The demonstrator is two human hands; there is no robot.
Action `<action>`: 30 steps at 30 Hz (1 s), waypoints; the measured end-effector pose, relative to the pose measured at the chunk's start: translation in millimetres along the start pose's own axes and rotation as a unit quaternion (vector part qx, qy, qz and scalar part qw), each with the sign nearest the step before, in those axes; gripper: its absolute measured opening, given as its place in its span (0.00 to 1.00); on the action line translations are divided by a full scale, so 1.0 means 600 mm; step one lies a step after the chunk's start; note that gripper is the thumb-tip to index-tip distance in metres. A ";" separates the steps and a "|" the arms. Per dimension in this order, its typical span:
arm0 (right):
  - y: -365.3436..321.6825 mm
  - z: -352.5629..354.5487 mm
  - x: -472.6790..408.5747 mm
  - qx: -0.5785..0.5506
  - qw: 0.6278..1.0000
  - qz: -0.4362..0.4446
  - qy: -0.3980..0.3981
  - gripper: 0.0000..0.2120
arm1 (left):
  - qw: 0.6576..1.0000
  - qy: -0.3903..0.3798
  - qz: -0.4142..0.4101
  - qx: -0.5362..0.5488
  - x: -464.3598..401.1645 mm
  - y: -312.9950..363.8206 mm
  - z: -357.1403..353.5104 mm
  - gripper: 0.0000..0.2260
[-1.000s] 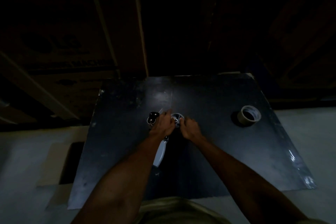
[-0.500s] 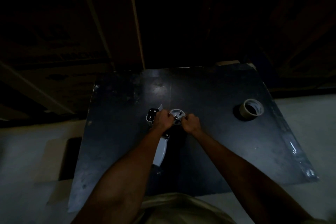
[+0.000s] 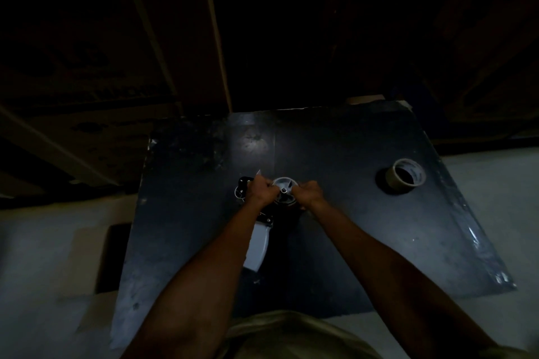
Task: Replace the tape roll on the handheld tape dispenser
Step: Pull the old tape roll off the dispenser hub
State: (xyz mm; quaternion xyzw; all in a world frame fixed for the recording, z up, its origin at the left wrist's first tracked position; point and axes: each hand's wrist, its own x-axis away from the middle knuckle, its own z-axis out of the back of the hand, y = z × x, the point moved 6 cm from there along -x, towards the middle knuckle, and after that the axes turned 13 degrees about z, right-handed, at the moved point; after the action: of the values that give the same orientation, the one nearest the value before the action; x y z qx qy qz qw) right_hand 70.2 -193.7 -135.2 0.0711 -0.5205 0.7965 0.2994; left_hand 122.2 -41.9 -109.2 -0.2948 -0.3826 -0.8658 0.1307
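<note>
Both of your hands are closed on the tape dispenser [image 3: 264, 214], which lies near the middle of the dark board [image 3: 350, 227]. Your left hand [image 3: 260, 191] is curled over the dispenser's front body, its fingers wrapped down so that the frame beneath is mostly hidden. Your right hand [image 3: 309, 194] pinches the right edge of the pale spoked hub [image 3: 285, 183], and the two sets of fingertips nearly meet at the small dark bolt in the hub's centre. The hub faces up at you, with no roll seen around its upper rim; the dim light leaves the area under it too dark to read. Just left of your left hand, the dispenser's black front end [image 3: 242, 187] pokes out, with a thin pale tab sticking up beside your knuckles. The dispenser's light grey handle [image 3: 257, 246] runs back from the hub toward you, partly under your left forearm. A tape roll [image 3: 406, 175] sits on the same board well to the right of the dispenser and slightly farther from you, apart from both hands. Stacked cardboard boxes [image 3: 102, 67] stand beyond the dispenser, behind the board's far edge.
</note>
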 end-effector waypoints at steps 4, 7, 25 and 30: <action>0.006 -0.004 -0.009 -0.020 1.000 -0.013 0.011 0.17 | 1.000 0.005 0.010 0.007 -0.001 0.001 0.001 0.08; -0.012 0.003 0.007 -0.001 1.000 -0.011 0.026 0.20 | 1.000 0.007 0.012 0.019 -0.002 0.000 0.001 0.06; -0.037 0.017 0.013 0.055 0.996 0.054 0.049 0.12 | 0.995 0.079 0.041 0.035 0.020 -0.008 0.010 0.08; -0.004 0.012 0.001 0.040 0.997 0.054 0.037 0.12 | 0.999 0.020 0.049 0.011 0.003 -0.002 0.016 0.09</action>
State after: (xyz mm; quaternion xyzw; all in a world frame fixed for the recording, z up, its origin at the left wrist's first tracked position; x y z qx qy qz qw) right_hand 69.5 -199.1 -129.8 0.0251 -0.4802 0.8336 0.2717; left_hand 124.4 -34.2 -103.8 -0.2945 -0.3742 -0.8599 0.1840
